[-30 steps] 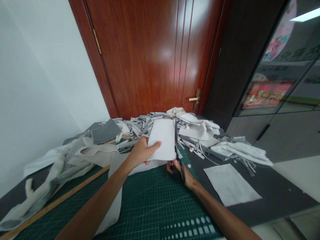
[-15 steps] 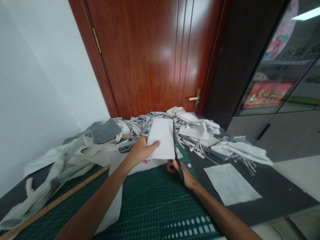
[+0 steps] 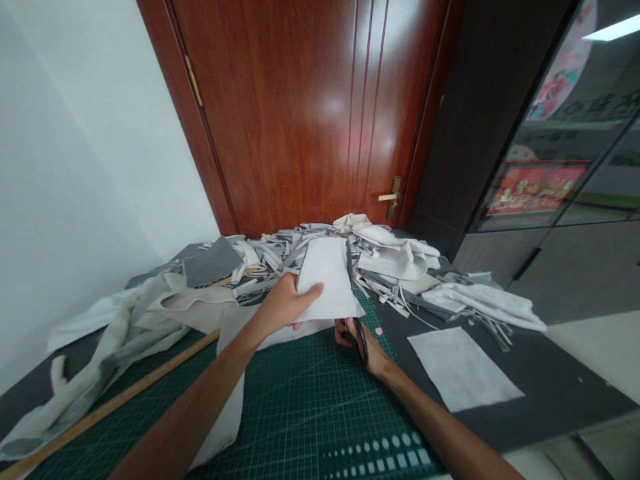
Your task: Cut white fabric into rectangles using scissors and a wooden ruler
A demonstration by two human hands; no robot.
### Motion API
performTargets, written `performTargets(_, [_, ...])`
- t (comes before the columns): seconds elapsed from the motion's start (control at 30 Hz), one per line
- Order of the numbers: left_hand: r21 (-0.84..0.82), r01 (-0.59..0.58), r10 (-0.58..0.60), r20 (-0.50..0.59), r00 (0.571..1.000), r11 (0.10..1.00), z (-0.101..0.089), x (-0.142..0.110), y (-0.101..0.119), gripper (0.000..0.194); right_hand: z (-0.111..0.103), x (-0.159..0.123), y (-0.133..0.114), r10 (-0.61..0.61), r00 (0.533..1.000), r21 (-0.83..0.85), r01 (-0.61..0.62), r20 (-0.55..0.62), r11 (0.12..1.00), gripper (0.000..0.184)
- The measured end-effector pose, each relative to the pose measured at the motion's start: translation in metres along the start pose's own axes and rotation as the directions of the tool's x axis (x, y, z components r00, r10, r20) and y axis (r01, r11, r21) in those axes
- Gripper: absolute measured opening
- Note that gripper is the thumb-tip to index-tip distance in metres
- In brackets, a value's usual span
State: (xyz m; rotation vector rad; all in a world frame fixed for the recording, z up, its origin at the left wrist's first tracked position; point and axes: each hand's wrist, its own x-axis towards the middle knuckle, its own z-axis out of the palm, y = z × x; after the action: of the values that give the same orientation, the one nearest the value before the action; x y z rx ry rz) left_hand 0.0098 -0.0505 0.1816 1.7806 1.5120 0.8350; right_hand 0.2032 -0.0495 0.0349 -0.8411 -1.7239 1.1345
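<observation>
My left hand (image 3: 283, 308) pinches a white fabric rectangle (image 3: 327, 277) by its lower left edge and holds it up over the green cutting mat (image 3: 300, 413). My right hand (image 3: 364, 347) grips black scissors (image 3: 356, 320), whose blades run up along the right edge of the rectangle. The lower right corner of the fabric flares out over the scissors.
A heap of grey and white fabric scraps (image 3: 390, 257) lies behind the hands. Another cut white rectangle (image 3: 463, 368) rests on the dark table to the right. A wooden ruler (image 3: 115, 407) and long beige cloth (image 3: 125, 327) lie to the left. A brown door (image 3: 310, 107) stands behind.
The scissor blades have slid further along the right edge of the held rectangle, and its lower right corner now flares outward. Both hands stay nearly in place.
</observation>
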Motion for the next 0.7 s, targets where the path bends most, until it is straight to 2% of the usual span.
performTargets(0.5, [0.027,-0.029,0.029,0.005,1.0,0.999,-0.001,0.002,-0.0034,0.029,0.0018,-0.0005,0.0044,-0.001,1.0,-0.002,0.001,-0.027,1.0,0.067])
performTargets(0.7, [0.017,-0.046,0.046,-0.003,0.999,0.999,-0.0005,0.0005,-0.0003,0.023,0.0022,-0.0007,0.0078,0.003,0.998,-0.048,-0.005,-0.057,0.999,0.069])
